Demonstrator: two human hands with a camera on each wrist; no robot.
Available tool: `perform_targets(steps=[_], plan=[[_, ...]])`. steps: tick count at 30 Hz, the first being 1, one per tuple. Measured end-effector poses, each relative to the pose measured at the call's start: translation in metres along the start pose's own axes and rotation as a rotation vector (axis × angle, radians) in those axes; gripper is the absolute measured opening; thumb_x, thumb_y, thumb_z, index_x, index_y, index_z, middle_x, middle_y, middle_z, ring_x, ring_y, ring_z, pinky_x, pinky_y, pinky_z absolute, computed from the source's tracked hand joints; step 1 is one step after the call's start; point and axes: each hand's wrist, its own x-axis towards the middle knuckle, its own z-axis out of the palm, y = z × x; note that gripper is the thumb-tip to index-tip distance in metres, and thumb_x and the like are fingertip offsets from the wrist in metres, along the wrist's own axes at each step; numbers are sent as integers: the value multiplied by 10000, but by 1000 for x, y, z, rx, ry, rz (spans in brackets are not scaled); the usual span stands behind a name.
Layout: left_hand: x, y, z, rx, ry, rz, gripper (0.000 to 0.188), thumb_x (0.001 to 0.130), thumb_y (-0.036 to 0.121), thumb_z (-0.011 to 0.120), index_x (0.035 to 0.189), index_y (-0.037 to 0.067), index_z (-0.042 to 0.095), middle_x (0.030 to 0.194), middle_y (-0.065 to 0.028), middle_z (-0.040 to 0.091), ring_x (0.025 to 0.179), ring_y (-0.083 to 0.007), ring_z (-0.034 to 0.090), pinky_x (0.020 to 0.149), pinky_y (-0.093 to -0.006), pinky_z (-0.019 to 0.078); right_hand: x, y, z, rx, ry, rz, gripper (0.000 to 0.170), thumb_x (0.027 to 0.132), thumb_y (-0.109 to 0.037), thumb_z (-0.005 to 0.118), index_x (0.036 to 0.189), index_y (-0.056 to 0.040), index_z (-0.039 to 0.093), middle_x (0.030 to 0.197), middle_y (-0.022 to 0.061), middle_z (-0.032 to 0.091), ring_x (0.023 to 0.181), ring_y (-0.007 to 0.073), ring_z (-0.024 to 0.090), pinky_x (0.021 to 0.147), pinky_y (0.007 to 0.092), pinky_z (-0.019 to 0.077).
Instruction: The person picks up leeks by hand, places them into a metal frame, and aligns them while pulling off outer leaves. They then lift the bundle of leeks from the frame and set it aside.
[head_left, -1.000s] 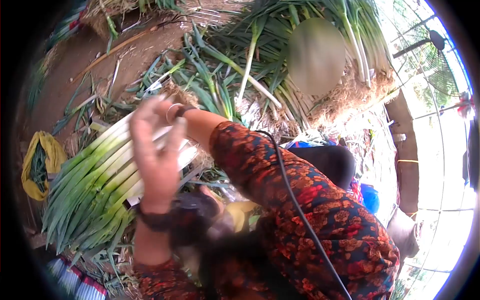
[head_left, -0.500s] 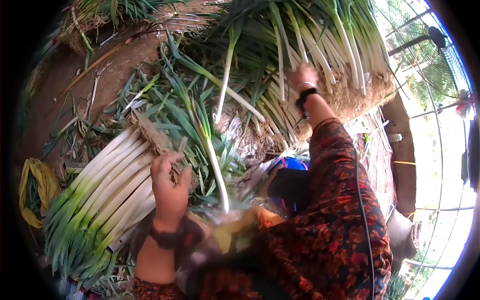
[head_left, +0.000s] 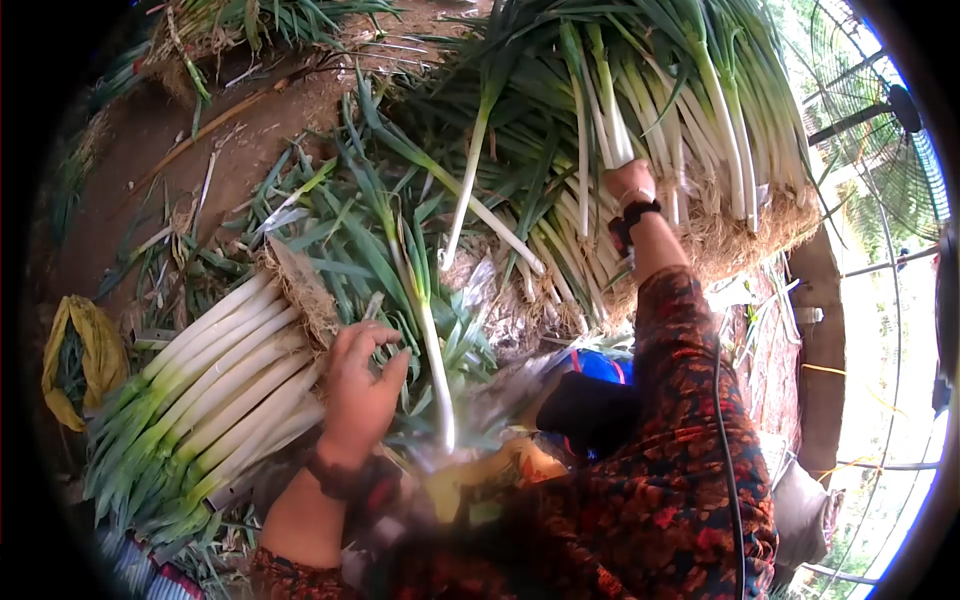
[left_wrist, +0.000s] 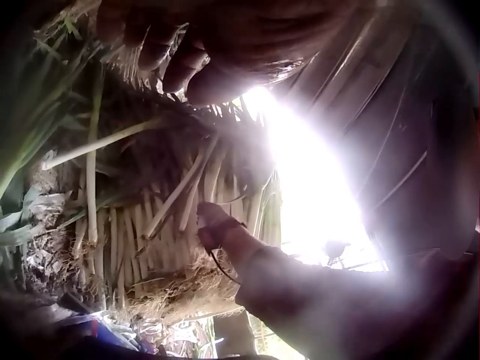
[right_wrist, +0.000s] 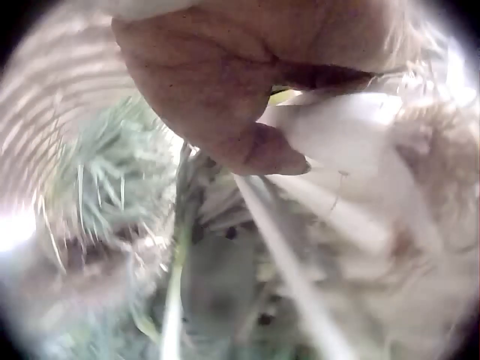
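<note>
My right hand point(head_left: 630, 182) reaches far out to the large pile of long green onions point(head_left: 750, 140) and grips the white shank of a green onion point(head_left: 617, 145). In the right wrist view, the thumb point(right_wrist: 274, 157) lies against the thick white shank point(right_wrist: 337, 131), whose far side is hidden by the palm. My left hand point(head_left: 362, 385) holds nothing, its fingers loosely bent beside the root end of a neat row of green onions point(head_left: 230, 350). That row lies with its roots toward me and its green leaves to the lower left.
A single green onion point(head_left: 435, 370) lies just right of my left hand, over loose leaves point(head_left: 340, 220). At the left is a yellow bag point(head_left: 103, 360). A fan point(head_left: 905, 110) stands at the far right. Something blue point(head_left: 605, 368) lies near my right sleeve.
My right hand has swung from over the row at left out to the pile at right and now grips a shank there. The left hand has stayed near the row's roots.
</note>
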Motion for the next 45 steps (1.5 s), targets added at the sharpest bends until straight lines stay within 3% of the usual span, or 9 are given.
perform_targets(steps=[5, 11, 16, 20, 26, 28, 32, 34, 45], plan=[[5, -4, 6, -14, 3, 53, 178, 811, 64, 678, 981, 38, 631, 1028, -99, 601, 1005, -250, 572, 904, -332, 442, -75, 25, 80, 365, -194, -81, 495, 695, -361, 715, 950, 61, 684, 833, 185, 694, 768, 261, 660, 699, 392, 516], [12, -26, 26, -279, -61, -95, 180, 866, 176, 676, 960, 25, 646, 906, -74, 634, 845, -223, 596, 793, -326, 467, -275, 5, 74, 1177, -813, 77, 252, 778, -75, 649, 1008, -10, 571, 734, 33, 582, 604, 153, 541, 583, 284, 451], [15, -5, 38, -861, -427, -613, 458, 961, 485, 524, 1076, 57, 637, 905, -6, 646, 808, -108, 592, 731, -258, 479, -367, -19, -26, 1138, -1122, -57, 188, 803, -87, 612, 966, -10, 556, 687, 40, 568, 580, 140, 551, 503, 265, 441], [19, 3, 47, -1340, -435, -558, 505, 955, 492, 526, 1204, 54, 567, 980, -85, 655, 829, -170, 640, 805, -342, 536, -393, -2, -48, 940, -1313, -247, 277, 856, -125, 607, 1091, 7, 544, 794, 60, 614, 671, 151, 591, 586, 267, 472], [23, -21, 60, -870, -298, -762, 502, 973, 433, 522, 1245, 11, 547, 1123, -167, 632, 1004, -231, 614, 881, -393, 487, -415, 19, -65, 884, -1291, -299, 549, 863, -57, 615, 1358, 9, 388, 1083, 104, 626, 926, 182, 622, 779, 310, 525], [31, -58, 73, -494, -291, -656, 498, 978, 400, 520, 1252, -16, 534, 1207, -164, 598, 1057, -227, 587, 884, -395, 466, -414, 34, -72, 909, -1343, -91, 489, 884, -87, 625, 1319, 12, 424, 1020, 99, 649, 800, 167, 653, 694, 294, 542], [23, -65, 91, -693, -226, -804, 318, 937, 280, 585, 1097, 8, 551, 1041, -124, 577, 907, -226, 607, 708, -394, 517, -438, 41, -99, 595, -1387, -149, 336, 862, -122, 671, 1118, 20, 507, 789, 72, 623, 613, 151, 629, 503, 288, 522], [20, -56, 89, -701, 7, -729, 399, 813, 11, 656, 1146, 29, 437, 960, -100, 543, 838, -212, 606, 632, -376, 542, -448, 52, -100, 299, -1120, -457, 359, 864, -134, 675, 1156, -7, 508, 775, 54, 613, 605, 136, 613, 494, 278, 515], [13, 3, 44, -1127, -81, -354, 873, 789, -47, 690, 1450, 1, 123, 1088, -175, 613, 933, -260, 669, 794, -357, 573, -438, 39, -58, 651, -1139, -188, 377, 878, -132, 657, 1184, 12, 491, 716, 52, 602, 539, 140, 601, 469, 271, 502]])
